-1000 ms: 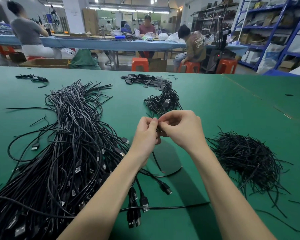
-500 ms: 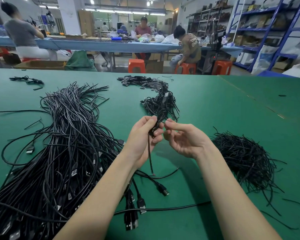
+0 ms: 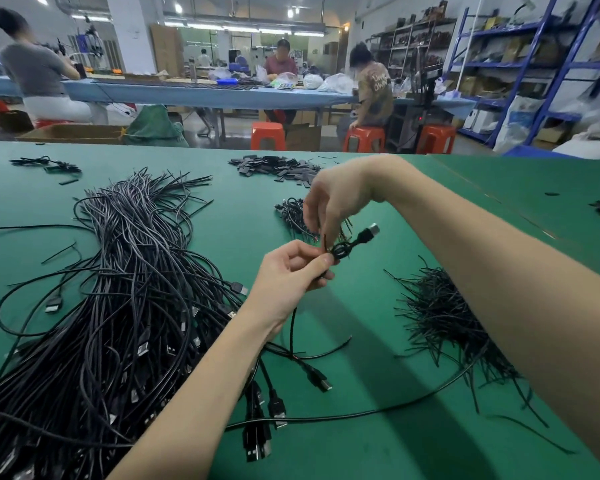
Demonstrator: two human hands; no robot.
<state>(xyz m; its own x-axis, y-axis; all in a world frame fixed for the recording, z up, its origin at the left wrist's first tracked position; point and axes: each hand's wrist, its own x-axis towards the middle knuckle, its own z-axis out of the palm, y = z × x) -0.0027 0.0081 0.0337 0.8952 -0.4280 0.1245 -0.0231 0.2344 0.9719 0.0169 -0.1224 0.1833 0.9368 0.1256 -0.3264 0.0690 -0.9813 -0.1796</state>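
The job looked far from finished, judging by the piles; the heap of loose cables (image 3: 118,306) sprawled over the green table (image 3: 430,427) and was much the largest lot there, its strands uncoiled and its plugs lying free; only a small cluster of finished bundles (image 3: 291,216) lay to the right of the heap's far end, so most of the coiling and tying seemed left to do; a pile of thin black ties (image 3: 440,317) sat well to the right of the heap, and a scatter of short black pieces (image 3: 274,168) lay beyond the heap's far right corner; the cable in hand (image 3: 343,249) was already wound into a tight little coil, held in the air just right of the heap's middle, with its plug (image 3: 373,230) sticking up and away from the heap; fastening that coil appeared to be the step under way

The left hand (image 3: 288,268) came up from the heap's near right edge, palm turned inward, thumb and curled fingers pinching the coil from the heap's side; the right hand (image 3: 333,199) hung over the coil with the wrist bent sharply down, forearm crossing in from well right of the heap, fingertips nipping a thin end at the coil; whether that end was a tie or the cable's own tail could not be told
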